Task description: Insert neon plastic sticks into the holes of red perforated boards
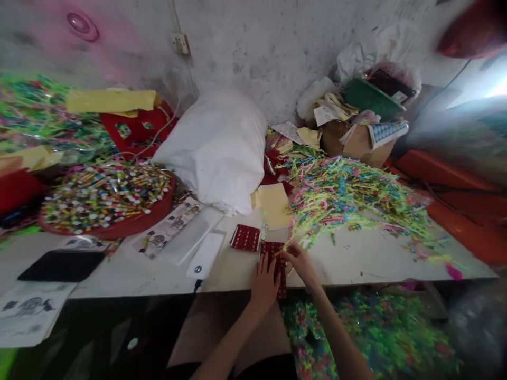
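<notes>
My left hand [264, 282] lies flat, fingers spread, on a dark red card [271, 252] at the table's front edge, holding it down. My right hand [298, 260] is beside it with fingers pinched on something small at the card's right edge; I cannot make out what it is. A second dark red card [245, 237] lies just to the left. A large heap of bright neon plastic pieces [348, 198] spreads over the table right of my hands.
A stuffed white sack [216, 148] sits at the back centre. A red tray of small coloured pieces [105, 198] is on the left. White plastic sheets [198, 245], a black pad [61, 265], a cardboard box [362, 145] and more neon pieces [368, 332] under the table.
</notes>
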A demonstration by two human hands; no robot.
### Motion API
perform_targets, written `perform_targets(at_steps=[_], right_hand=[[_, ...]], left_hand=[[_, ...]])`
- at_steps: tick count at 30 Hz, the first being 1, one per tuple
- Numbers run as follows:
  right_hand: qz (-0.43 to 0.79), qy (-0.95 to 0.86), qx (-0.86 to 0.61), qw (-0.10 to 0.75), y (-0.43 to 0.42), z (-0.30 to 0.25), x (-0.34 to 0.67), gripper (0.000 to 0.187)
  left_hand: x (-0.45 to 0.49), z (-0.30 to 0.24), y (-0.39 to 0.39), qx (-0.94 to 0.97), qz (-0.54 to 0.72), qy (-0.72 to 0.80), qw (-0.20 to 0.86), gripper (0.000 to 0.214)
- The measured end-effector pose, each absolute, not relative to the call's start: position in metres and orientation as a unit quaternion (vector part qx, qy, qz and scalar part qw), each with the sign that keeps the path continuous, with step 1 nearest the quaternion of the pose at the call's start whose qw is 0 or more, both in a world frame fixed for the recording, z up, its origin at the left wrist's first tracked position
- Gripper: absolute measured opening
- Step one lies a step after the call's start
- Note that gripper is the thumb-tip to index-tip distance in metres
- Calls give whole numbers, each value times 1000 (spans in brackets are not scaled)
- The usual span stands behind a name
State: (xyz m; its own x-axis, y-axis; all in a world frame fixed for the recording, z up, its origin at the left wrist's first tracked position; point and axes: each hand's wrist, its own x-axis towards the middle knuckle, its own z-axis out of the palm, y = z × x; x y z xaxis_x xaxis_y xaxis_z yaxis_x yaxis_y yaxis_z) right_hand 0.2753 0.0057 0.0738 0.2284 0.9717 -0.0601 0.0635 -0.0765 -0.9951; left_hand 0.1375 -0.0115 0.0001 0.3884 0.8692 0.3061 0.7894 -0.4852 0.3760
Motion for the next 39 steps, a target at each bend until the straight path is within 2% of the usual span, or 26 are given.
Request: perform_targets(at_steps=[8, 14, 21, 27, 35, 39], right_hand=[[347, -478, -639, 493, 33, 48, 237, 33], [320, -472, -674, 469, 34, 36, 234, 30], [245, -513, -720, 399, 37, 44, 225, 22], [206, -528, -746, 349, 45, 51, 213, 18], [200, -563, -735, 322, 49, 54, 209, 12], [120, -551, -760, 323, 23, 59, 230, 19]], left_hand=[[117, -6, -20, 860, 229, 447, 93, 55], [120, -6, -25, 861, 230, 442, 97, 53], [130, -11, -28, 861, 237, 432, 126, 48], [128, -18, -27, 866, 217, 429, 136, 52], [123, -19, -19, 872, 230, 413, 126, 50], [123, -11, -19, 873, 244, 410, 104, 49]])
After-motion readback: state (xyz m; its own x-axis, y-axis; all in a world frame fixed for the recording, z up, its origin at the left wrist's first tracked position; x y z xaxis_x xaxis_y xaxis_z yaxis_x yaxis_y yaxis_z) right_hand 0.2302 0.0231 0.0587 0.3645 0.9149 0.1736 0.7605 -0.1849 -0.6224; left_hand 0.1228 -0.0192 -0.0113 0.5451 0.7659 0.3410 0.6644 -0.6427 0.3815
